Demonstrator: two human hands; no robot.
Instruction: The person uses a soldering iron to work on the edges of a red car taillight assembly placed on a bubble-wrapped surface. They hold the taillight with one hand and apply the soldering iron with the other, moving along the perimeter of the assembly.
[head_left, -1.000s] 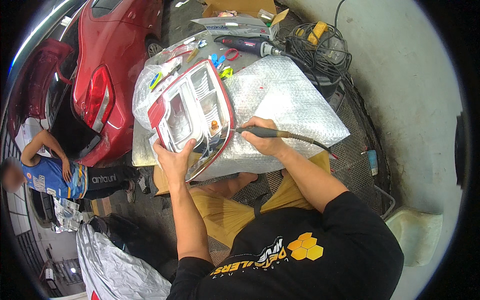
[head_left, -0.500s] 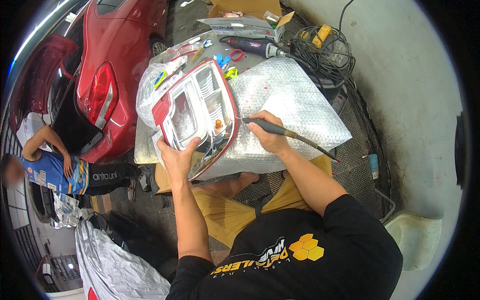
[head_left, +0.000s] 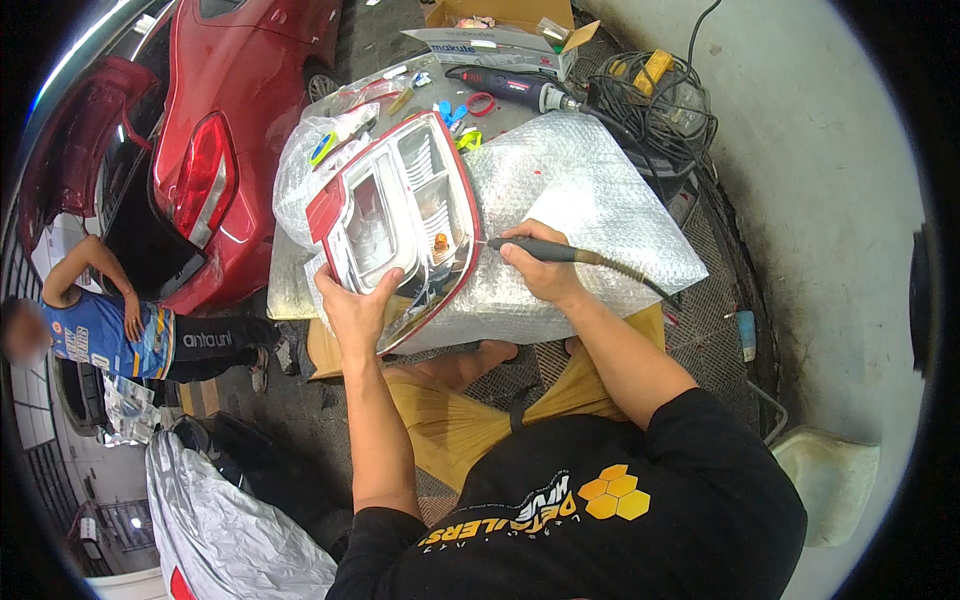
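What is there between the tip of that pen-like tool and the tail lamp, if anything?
Nothing visible. The right hand holds the slim tool with its tip right at the red edge of the tail lamp, apparently touching it. The left hand grips the lamp's lower edge, clear of the tip. The bubble wrap lies underneath.

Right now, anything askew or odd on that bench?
The tail light is off any car, tilted on bubble wrap and steadied by the left hand. The right hand holds a pen-like tool at its edge. No visible damage.
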